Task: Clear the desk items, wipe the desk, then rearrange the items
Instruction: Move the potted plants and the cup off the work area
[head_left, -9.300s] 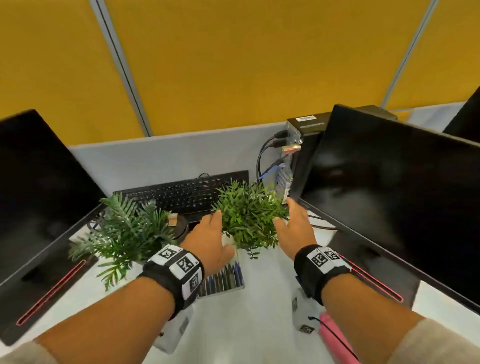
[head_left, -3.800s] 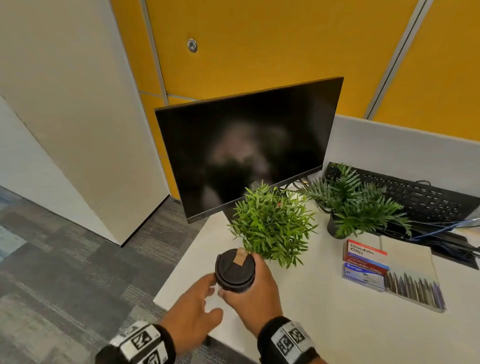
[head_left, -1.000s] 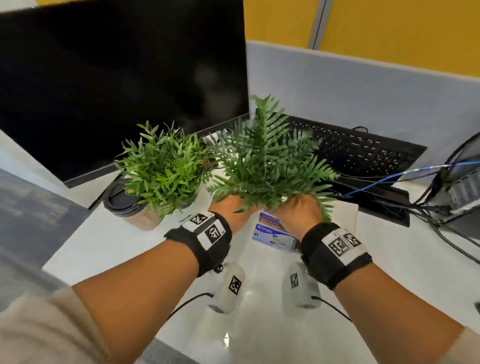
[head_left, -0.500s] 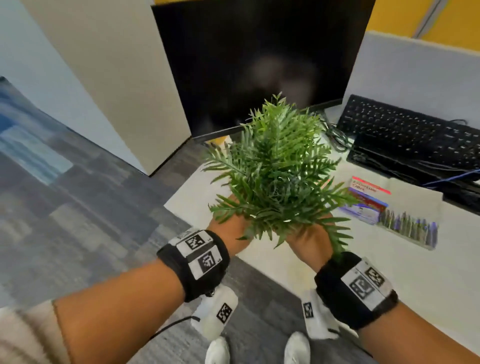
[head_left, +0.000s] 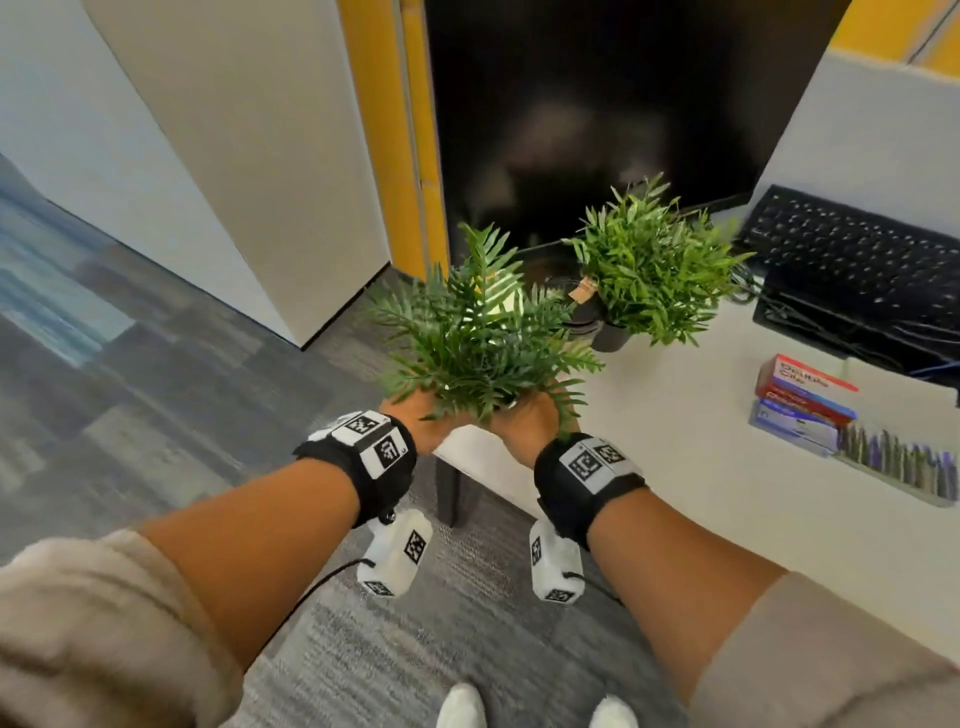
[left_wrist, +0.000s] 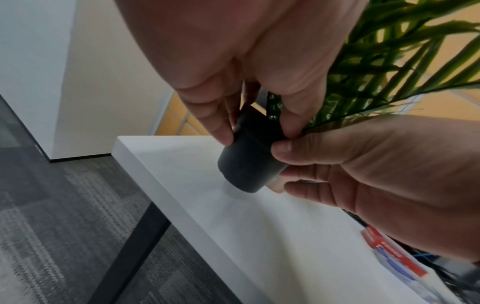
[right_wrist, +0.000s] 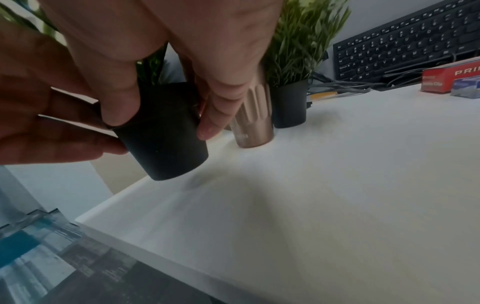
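Both hands, left hand (head_left: 415, 415) and right hand (head_left: 524, 421), are gripping the fern's black pot (left_wrist: 249, 162) just above the desk corner (left_wrist: 161, 152). They are apparently parking it beside the other potted plant (head_left: 649, 265), freeing the desktop for wiping.

Box lettering (head_left: 802, 378) blurred, unreadable

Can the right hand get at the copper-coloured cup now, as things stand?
Probably not yet. The right hand is gripping the black pot of the fern plant together with the left hand. The copper-coloured ribbed cup stands just behind, unobstructed once the pot is released.
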